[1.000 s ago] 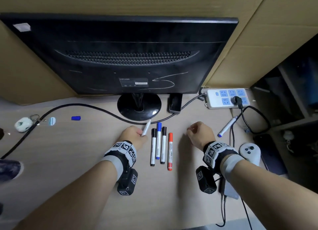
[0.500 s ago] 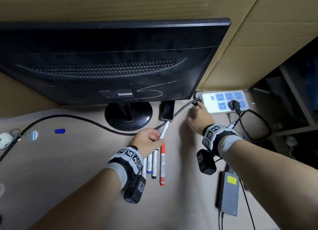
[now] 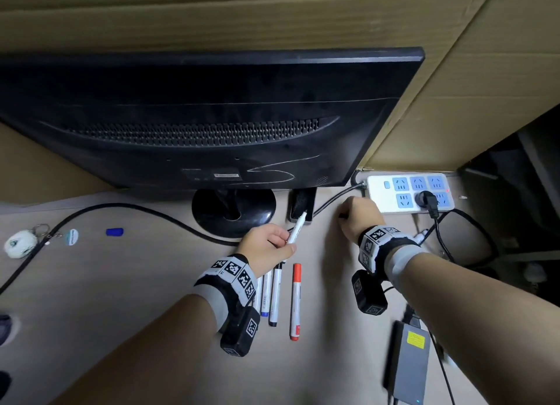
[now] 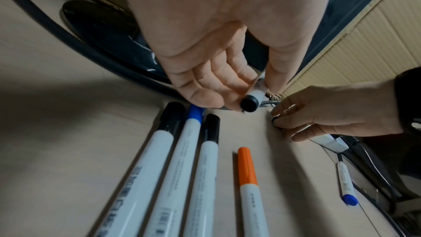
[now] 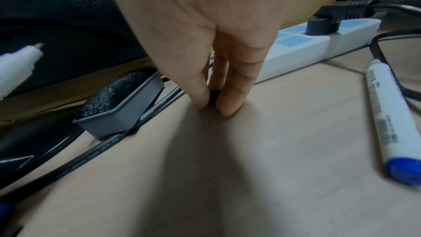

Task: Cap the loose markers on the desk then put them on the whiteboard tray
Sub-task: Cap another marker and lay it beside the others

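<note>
Row of capped markers on desk, nearer than monitor base. Left hand, just this side of base, pinches uncapped marker, tip pointing toward base. Right hand, right of base: fingertips pinch small black cap on desk. Power strip beyond.

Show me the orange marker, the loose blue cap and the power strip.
orange marker point(image 3: 296, 298), head view, middle of its barrel.
loose blue cap point(image 3: 115, 231), head view, its centre.
power strip point(image 3: 377, 192), head view, bare white casing at left.
</note>
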`<state>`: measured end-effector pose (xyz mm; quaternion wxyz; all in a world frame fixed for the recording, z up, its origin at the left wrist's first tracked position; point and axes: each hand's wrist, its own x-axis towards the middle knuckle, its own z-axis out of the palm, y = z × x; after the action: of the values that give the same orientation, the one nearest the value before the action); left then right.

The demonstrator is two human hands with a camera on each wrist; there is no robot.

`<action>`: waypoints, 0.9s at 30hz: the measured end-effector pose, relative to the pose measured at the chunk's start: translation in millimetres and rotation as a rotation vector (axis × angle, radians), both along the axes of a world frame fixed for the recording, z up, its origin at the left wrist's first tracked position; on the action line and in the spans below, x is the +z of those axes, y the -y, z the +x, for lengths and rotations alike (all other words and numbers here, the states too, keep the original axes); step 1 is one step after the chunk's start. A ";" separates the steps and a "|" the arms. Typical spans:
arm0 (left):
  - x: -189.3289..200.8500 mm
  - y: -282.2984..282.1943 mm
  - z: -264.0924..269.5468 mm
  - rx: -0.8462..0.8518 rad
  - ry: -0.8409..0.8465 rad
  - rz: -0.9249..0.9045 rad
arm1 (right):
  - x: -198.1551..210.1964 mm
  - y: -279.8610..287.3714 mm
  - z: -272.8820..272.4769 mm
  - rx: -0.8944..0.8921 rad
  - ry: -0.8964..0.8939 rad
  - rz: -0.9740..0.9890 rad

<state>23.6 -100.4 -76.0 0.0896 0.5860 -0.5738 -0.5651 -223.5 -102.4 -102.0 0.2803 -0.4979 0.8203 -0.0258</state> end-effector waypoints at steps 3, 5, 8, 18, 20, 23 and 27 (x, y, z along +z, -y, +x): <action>-3.9 -4.6 3.8 -0.006 0.001 0.012 | -1.8 -11.8 3.1 0.022 0.031 0.013; -3.3 -7.3 6.2 -0.023 -0.001 0.010 | 1.3 -23.4 4.5 0.028 0.101 0.029; 3.4 -10.4 10.8 -0.082 -0.010 -0.006 | 15.9 -39.0 0.8 0.026 0.206 0.051; 73.1 -30.1 35.7 -0.124 -0.013 -0.207 | 99.7 -63.1 11.1 0.115 0.591 -0.050; 87.1 -37.1 45.2 -0.144 0.003 -0.239 | 111.2 -66.9 19.4 0.126 0.625 -0.070; 104.3 -47.1 59.6 -0.157 0.026 -0.292 | 124.7 -72.6 30.6 0.204 0.582 -0.131; 121.9 -60.0 73.6 -0.189 0.073 -0.345 | 140.1 -81.7 47.7 0.234 0.593 -0.175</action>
<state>97.2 -40.4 45.9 0.1142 0.5257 -0.7174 -0.4427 -175.8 -20.7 38.0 0.4644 -0.5815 0.6349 -0.2076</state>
